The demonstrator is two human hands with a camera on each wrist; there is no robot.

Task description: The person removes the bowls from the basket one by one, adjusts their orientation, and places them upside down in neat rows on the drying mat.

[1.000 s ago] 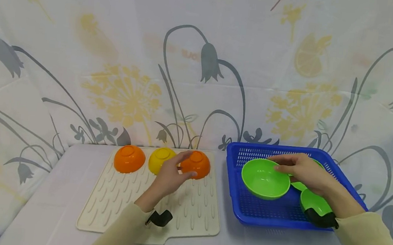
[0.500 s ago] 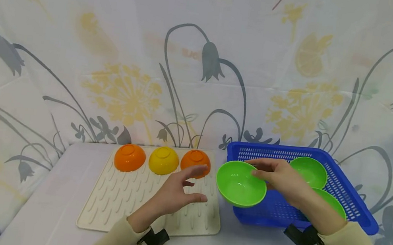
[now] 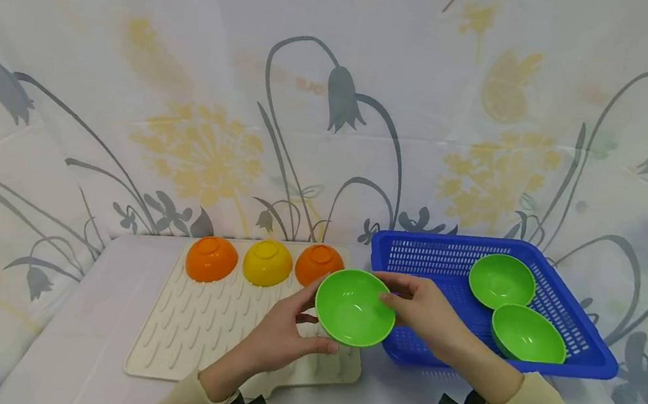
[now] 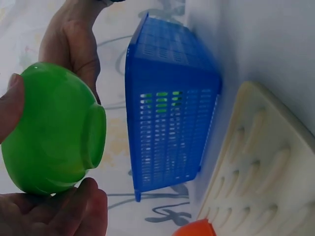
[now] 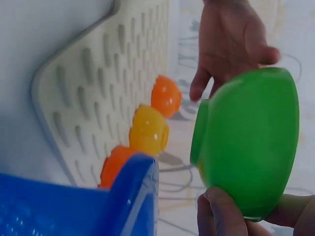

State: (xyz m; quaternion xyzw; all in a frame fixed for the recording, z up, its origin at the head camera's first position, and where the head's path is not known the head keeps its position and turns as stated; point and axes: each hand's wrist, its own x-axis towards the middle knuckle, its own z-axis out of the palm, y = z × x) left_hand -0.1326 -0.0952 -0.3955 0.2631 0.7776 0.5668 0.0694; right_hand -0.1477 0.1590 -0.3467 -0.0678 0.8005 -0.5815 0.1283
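A green bowl [image 3: 356, 307] is held up over the gap between the ridged mat and the blue basket, its hollow facing me. My right hand [image 3: 433, 320] pinches the rim on its right side, thumb inside and fingers behind. At the bowl's left, my left hand [image 3: 280, 334] has thumb and fingers spread around it; the right wrist view shows the left hand's fingers [image 5: 201, 84] loosely extended beside the bowl. Whether they touch it is unclear. In the left wrist view the same bowl [image 4: 54, 132] shows its underside.
A cream ridged mat [image 3: 192, 326] bears an orange bowl [image 3: 211, 260], a yellow bowl [image 3: 267, 264] and another orange bowl [image 3: 317, 264], upside down along its back. On the right, a blue basket [image 3: 432, 243] holds two green bowls [image 3: 501, 281]. A patterned cloth hangs behind.
My right hand has carried the green bowl leftward out of the basket toward the left hand. The left hand has drawn back from the upturned bowls and now stands beside the green bowl.
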